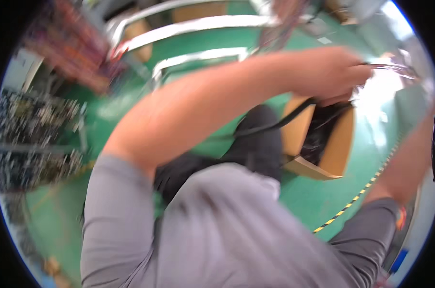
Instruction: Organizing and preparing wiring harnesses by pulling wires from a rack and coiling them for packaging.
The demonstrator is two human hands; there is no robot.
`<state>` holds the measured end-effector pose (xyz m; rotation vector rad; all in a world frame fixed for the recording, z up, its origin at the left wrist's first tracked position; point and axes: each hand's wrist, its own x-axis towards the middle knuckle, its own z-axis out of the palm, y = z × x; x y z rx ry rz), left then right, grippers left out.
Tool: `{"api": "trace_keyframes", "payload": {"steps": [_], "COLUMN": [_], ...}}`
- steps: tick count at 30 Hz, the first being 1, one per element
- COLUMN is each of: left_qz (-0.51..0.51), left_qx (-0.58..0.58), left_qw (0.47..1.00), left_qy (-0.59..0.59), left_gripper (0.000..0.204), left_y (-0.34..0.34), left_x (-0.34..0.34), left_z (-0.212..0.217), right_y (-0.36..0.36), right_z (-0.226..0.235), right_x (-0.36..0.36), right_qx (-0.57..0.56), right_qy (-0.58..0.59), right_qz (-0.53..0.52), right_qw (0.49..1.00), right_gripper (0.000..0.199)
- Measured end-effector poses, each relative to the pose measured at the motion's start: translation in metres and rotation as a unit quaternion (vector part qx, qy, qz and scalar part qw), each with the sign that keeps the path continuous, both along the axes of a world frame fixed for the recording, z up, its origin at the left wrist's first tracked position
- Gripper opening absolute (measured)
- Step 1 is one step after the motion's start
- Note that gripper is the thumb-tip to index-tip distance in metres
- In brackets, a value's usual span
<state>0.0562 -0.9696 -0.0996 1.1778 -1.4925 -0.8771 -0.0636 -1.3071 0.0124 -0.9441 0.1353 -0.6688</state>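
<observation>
My left arm reaches across to the upper right, and my left hand (333, 77) is closed with its fingers pinched together. From beneath the hand a dark cable (294, 114) droops toward my knee, blurred by motion. Thin shiny strands (392, 68) stretch from its fingertips toward the right rim. My right forearm (404, 161) rises along the right edge; the hand at its end is outside the picture. Below my left hand stands an open cardboard box (340, 149) with black plastic (320, 132) inside.
White metal frames (198, 26) stand ahead on the green floor (294, 197). Bundles of reddish strands (68, 43) hang at the upper left. Racks of dark small parts (40, 139) line the left. Yellow-black tape (344, 210) runs along the floor at right.
</observation>
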Motion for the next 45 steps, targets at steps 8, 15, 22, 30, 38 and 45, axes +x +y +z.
{"api": "trace_keyframes", "payload": {"steps": [8, 15, 22, 30, 38, 45], "left_qz": [-0.053, -0.111, -0.042, -0.052, -0.128, -0.115], "left_qx": [0.124, 0.102, 0.127, 0.117, 0.138, 0.050], "left_qw": [0.962, 0.962, 0.966, 0.965, 0.934, 0.909], "left_qy": [0.236, 0.227, 0.219, 0.231, 0.304, 0.398], "left_gripper": [0.031, 0.031, 0.031, 0.033, 0.033, 0.033], "left_y": [0.019, 0.014, 0.009, 0.014, 0.028, 0.039], "left_x": [0.006, 0.004, -0.005, -0.032, -0.025, -0.010], "left_z": [-0.032, -0.031, -0.042, -0.024, -0.069, -0.086], "right_y": [0.100, 0.107, 0.092, 0.031, 0.092, 0.120], "right_z": [0.036, 0.020, 0.033, 0.065, 0.021, -0.055], "right_x": [-0.023, -0.024, -0.023, -0.026, 0.026, -0.027], "right_qx": [-0.173, -0.252, -0.042, -0.002, -0.284, -0.415], "right_qy": [-0.091, -0.040, -0.087, -0.118, 0.055, 0.297], "right_qz": [-0.069, -0.144, -0.148, -0.242, -0.190, -0.268], "right_qw": [0.978, 0.956, 0.984, 0.963, 0.938, 0.817], "right_gripper": [0.022, 0.022, 0.017, 0.022, 0.029, 0.041]}}
